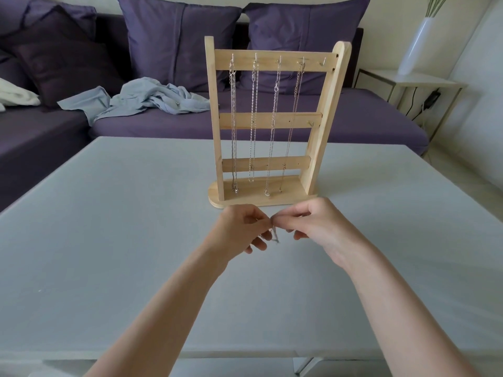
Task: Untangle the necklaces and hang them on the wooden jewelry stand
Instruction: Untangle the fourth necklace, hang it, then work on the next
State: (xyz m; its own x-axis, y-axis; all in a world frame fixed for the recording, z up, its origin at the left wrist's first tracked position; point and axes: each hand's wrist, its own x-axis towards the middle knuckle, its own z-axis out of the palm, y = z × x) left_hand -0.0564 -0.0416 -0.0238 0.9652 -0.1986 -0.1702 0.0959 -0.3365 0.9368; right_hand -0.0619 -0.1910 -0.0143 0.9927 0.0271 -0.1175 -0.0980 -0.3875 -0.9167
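Both hands pinch one thin necklace just above the table, right in front of the wooden jewelry stand. Left hand has thumb + forefinger closed on the chain, other fingers curled under; right hand does the same from the other side, fingertips nearly touching the left's. A short loop of chain droops between and below the pinch points; rest of it is too fine to trace.

Stand is upright on the table, w/ oval base, two side posts and three crossbars. Top bar carries a row of small hooks. Four hooks are taken: first hung chain at far left, second hung chain next, third hung chain, then fourth hung chain. All four hang straight down past the middle and lower bars, ends near or at the base, none crossing. Fifth hook at the right end of the top bar is bare. Another small hook sticks out at the right end of the middle bar, nothing on it.

Behind the table: purple sofa w/ big cushions, a crumpled pale-blue cloth on the seat. White vase stands on a side table at far right.
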